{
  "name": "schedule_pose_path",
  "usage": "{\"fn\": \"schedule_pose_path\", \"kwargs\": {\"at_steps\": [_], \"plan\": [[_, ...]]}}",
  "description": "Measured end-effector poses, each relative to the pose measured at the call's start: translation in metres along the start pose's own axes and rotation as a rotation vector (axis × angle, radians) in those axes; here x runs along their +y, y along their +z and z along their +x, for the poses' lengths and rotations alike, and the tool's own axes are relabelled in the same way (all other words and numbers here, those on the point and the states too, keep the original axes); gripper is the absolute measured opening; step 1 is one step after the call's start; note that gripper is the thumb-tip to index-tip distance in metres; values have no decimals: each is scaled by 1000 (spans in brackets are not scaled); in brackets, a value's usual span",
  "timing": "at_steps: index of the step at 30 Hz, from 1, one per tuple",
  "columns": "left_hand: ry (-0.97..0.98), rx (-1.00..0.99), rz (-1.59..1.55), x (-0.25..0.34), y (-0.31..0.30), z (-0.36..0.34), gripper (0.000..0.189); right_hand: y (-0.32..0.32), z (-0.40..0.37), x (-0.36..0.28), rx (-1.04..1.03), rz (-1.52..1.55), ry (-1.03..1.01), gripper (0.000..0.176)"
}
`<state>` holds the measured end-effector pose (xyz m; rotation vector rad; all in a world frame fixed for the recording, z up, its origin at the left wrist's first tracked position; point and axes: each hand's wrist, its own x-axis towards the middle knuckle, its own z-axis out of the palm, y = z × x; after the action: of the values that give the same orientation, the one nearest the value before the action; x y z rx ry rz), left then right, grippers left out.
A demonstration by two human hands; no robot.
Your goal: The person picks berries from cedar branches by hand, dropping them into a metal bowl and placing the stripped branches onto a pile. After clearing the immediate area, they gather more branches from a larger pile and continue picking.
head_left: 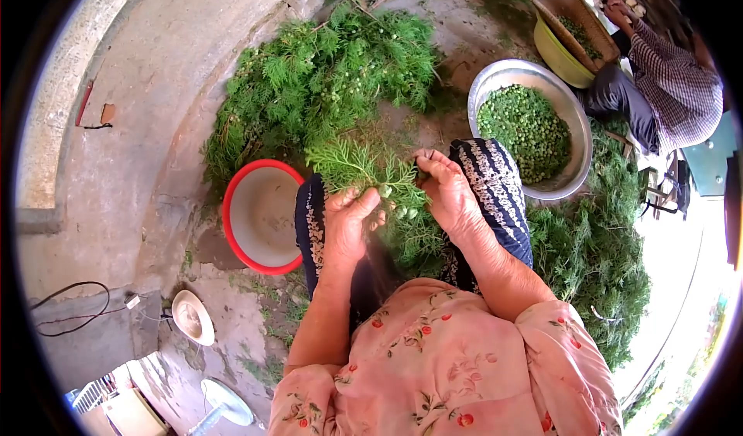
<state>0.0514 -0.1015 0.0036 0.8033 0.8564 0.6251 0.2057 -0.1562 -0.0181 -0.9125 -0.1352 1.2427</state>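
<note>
A green leafy sprig [352, 165] with round pale green cones [406, 210] at its lower end is held above my lap. My left hand [348, 223] is closed round the sprig's stem, with the thumb on top. At the sprig's right edge is my right hand [446, 188], its fingers pinched together; what they hold, if anything, is too small to make out. Beyond my knees lies a big heap of leafy branches [333, 72]. A metal basin [579, 146] beside my right knee holds many green cones [526, 130].
Left of my knees stands a red-rimmed white basin [263, 215]. At the upper right, a person in a checked shirt [677, 88] sits by a yellow-green tub [556, 57] and a woven basket [569, 10]. More branches [588, 258] lie at the right. A fan [224, 401] stands lower left.
</note>
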Motion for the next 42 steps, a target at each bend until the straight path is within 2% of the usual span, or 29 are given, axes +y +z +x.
{"fn": "schedule_pose_path", "kwargs": {"at_steps": [4,5,8,9,11,14,17,18,21,24,27,28,30,33,36,37,39,41,42], "plan": [[55,68,13,1,2,1,8,1,-16,1,-140,-240,78,45],[77,88,24,2,4,0,7,4,-22,-5,-156,-401,76,47],[168,55,200,-3,5,-1,9,4,-20,2,-244,-559,-42,42],[205,33,272,-6,4,0,10,7,-21,0,-197,-678,-62,45],[245,6,395,-4,6,1,11,3,-14,8,-123,-945,-290,50],[241,-42,497,2,8,-2,13,8,-21,1,-100,-1078,-298,62],[199,-58,448,4,11,-5,14,15,-23,-9,-95,-1057,-159,57],[187,-77,404,3,8,-3,17,13,-21,-7,-152,-1006,-190,50],[128,-50,274,4,3,-1,18,1,-12,11,-272,-854,-320,45],[8,-10,-26,4,1,1,20,11,-22,5,-222,-454,98,43],[1,73,-179,10,11,-1,19,17,-25,0,-328,-249,146,42],[-11,59,-233,10,12,-2,19,16,-22,5,-325,-277,108,44],[-43,-47,-382,10,7,-2,18,15,-25,3,-313,-173,197,44],[-105,-128,-372,9,-2,0,21,11,-23,4,-392,-45,243,44],[-63,-27,-378,4,1,1,22,18,-30,-2,-361,15,234,42],[-43,12,-388,-2,0,5,23,19,-31,-3,-418,26,249,42],[-30,-40,-493,-7,1,7,21,17,-36,-4,-530,53,279,41],[-60,-137,-522,-4,-5,9,20,14,-37,-2,-492,28,314,43],[-80,-66,-491,-2,-2,7,18,13,-39,-5,-479,-13,334,43]]}}
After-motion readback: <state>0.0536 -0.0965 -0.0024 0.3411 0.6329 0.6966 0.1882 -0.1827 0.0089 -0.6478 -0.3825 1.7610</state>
